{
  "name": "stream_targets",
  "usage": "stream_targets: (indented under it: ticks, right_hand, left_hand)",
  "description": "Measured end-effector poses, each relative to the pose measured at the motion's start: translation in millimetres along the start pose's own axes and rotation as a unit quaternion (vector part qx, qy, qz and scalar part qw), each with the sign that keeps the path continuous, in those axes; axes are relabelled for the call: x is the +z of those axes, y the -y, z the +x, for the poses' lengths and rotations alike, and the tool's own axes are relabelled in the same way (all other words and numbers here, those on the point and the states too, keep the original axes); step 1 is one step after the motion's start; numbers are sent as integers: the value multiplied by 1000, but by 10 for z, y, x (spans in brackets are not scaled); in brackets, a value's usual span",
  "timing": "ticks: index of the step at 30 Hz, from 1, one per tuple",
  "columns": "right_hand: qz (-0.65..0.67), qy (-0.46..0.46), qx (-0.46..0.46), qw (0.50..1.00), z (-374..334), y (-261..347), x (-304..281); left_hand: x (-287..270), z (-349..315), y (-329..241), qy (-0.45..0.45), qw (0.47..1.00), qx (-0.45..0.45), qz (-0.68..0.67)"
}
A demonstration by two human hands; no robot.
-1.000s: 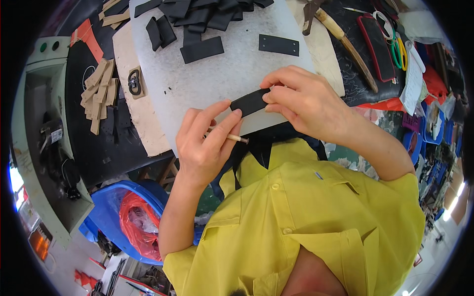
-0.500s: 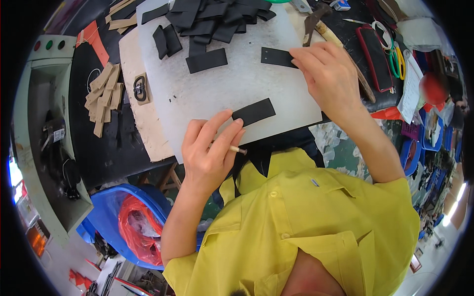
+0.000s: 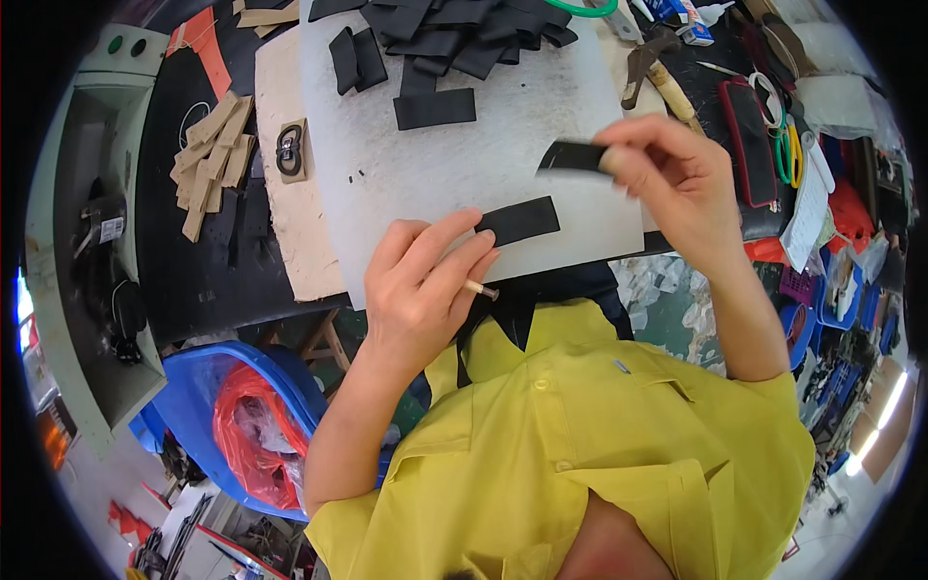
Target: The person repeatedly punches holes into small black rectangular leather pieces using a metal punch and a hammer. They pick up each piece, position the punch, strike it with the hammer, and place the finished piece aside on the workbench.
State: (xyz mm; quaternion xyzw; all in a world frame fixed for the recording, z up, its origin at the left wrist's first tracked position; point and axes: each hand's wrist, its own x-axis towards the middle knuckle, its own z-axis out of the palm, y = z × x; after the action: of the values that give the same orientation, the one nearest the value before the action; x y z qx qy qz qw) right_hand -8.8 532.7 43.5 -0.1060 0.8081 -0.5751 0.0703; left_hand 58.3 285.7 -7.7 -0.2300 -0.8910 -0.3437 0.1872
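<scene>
My left hand (image 3: pixel 420 280) is curled around a thin beige rod with a metal end (image 3: pixel 480 289), perhaps a punch, most of it hidden. The tips of its fingers also rest on the left end of a black strip (image 3: pixel 527 220), which lies flat near the front edge of the white board (image 3: pixel 387 179). Above the board's right side, my right hand (image 3: pixel 677 184) pinches a second black strip (image 3: pixel 572 157) between thumb and fingers, its free end pointing left. A pile of similar black strips (image 3: pixel 454 34) covers the back of the board, and one single strip (image 3: pixel 435 108) lies in front.
Beige strips (image 3: pixel 210 169) are stacked on the black table at left, beside a black looped piece (image 3: pixel 289 150). A hammer (image 3: pixel 667 87), a red-cased phone (image 3: pixel 746 142) and scissors (image 3: pixel 793 155) lie to the right. Below left stands a blue bin (image 3: pixel 290 372).
My right hand has lifted its black strip off the board and drawn it nearer, slightly right. The left hand keeps its hold, with its strip still flat. The whole view has shifted a little.
</scene>
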Motion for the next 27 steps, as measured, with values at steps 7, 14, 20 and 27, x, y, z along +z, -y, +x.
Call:
stream_targets:
  ticks: [7,14,20,27]
  right_hand:
    - [-11,212,183,960,160,85,202]
    - [-103,228,152,956,233,117,239]
    - [-116,224,146,957,234,153,261]
    - [-154,209,102,960,203,137,281]
  left_hand:
    - [-32,28,-3,14,999,-29,-17]
    - [-33,15,9,14,999,-32,-19]
    - [-19,-14,31,9,999,-23,-24]
    - [-25,-16,36,18,998,-34,-52]
